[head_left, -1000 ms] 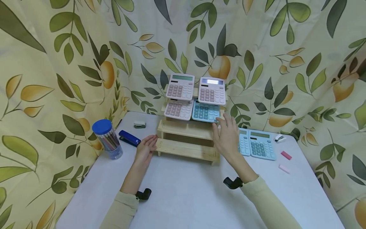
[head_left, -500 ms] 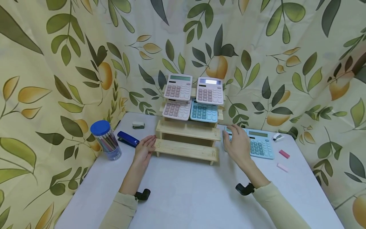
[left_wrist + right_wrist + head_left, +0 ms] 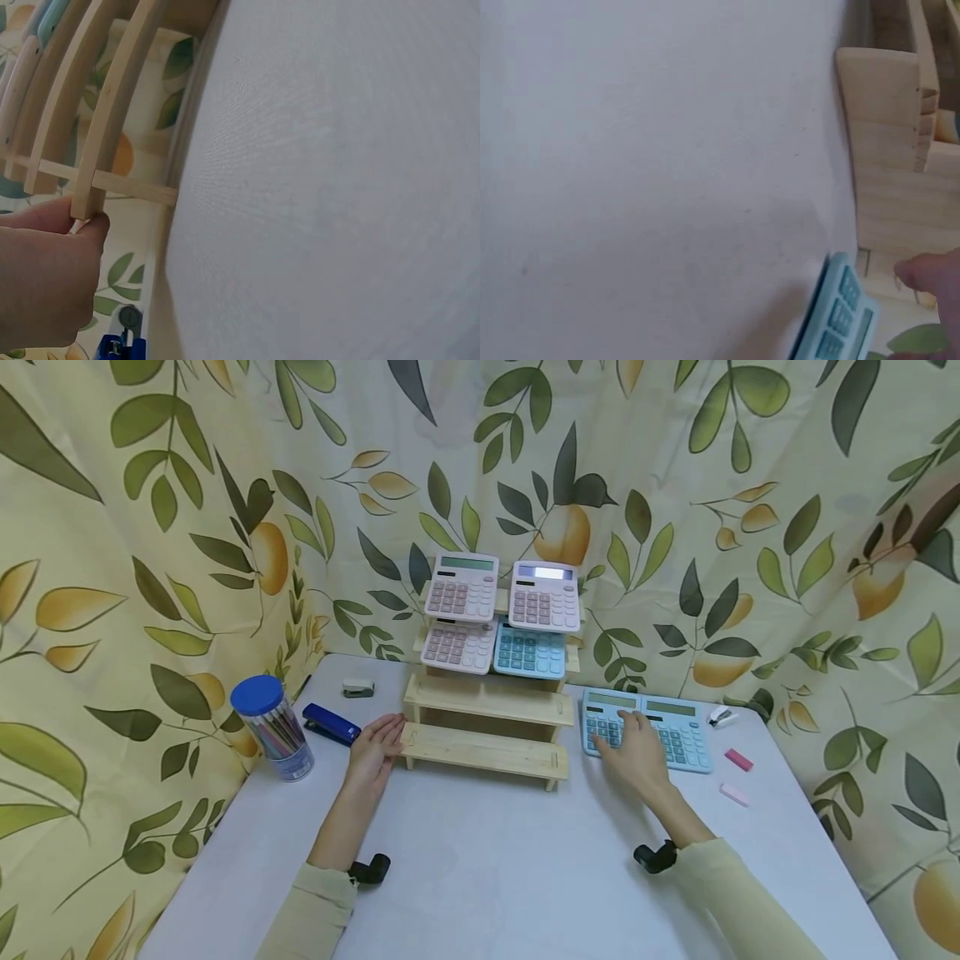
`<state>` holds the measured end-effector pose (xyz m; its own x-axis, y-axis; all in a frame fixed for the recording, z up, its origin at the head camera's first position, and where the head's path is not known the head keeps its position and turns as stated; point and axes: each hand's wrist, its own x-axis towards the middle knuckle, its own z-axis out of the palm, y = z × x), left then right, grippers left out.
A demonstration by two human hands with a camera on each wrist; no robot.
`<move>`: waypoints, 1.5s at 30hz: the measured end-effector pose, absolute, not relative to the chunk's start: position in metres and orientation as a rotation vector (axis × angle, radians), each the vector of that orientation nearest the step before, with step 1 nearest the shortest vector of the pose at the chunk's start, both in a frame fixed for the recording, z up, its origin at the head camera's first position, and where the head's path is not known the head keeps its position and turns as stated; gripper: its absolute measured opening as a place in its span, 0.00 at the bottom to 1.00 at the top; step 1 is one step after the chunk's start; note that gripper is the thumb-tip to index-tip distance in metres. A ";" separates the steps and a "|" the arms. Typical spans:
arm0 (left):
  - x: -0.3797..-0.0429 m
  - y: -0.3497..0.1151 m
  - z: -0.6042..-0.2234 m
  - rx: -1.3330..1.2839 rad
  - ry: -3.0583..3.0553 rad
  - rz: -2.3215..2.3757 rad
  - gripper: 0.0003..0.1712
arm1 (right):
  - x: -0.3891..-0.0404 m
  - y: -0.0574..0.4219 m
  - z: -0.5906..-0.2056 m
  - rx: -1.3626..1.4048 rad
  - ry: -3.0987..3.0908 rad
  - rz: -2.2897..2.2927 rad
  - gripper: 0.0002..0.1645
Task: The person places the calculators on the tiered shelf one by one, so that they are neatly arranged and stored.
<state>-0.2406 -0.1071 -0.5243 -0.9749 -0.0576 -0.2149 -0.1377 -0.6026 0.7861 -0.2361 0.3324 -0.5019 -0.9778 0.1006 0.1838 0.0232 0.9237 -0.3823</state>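
A tiered wooden display rack (image 3: pixel 483 750) stands at mid-table. My left hand (image 3: pixel 372 748) pinches the left end of its lowest board; the left wrist view shows thumb and finger around that board end (image 3: pixel 88 206). Two light blue calculators lie side by side right of the rack. My right hand (image 3: pixel 637 758) reaches over the left blue calculator (image 3: pixel 600 720), thumb and fingers spread and overlapping its keys; the other blue calculator (image 3: pixel 688 747) is partly behind the hand. Pink calculators (image 3: pixel 462 589) and one blue calculator (image 3: pixel 529 652) sit on the rack's upper tiers.
To the left are a blue-lidded pencil tub (image 3: pixel 272 727), a blue stapler (image 3: pixel 330 723) and a small white-and-green stapler (image 3: pixel 357 687). A small white item (image 3: pixel 722 717), a dark pink eraser (image 3: pixel 738 760) and a pale pink eraser (image 3: pixel 734 794) lie at right. Leaf-patterned curtain hangs behind.
My right hand has left the blue calculator on the rack's second tier and moved right and down to the blue calculators on the table. My left hand stays at the lowest board.
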 end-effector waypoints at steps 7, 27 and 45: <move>-0.239 -0.109 -0.524 -0.345 1.384 2.750 0.43 | -0.243 0.336 -0.517 -0.120 -2.982 0.491 0.55; -0.242 -0.107 -0.526 -0.340 1.380 2.758 0.43 | -0.253 0.334 -0.525 -0.173 -3.044 0.538 0.62; -0.240 -0.108 -0.527 -0.274 1.418 2.764 0.43 | -0.256 0.323 -0.526 -0.228 -3.003 0.553 0.64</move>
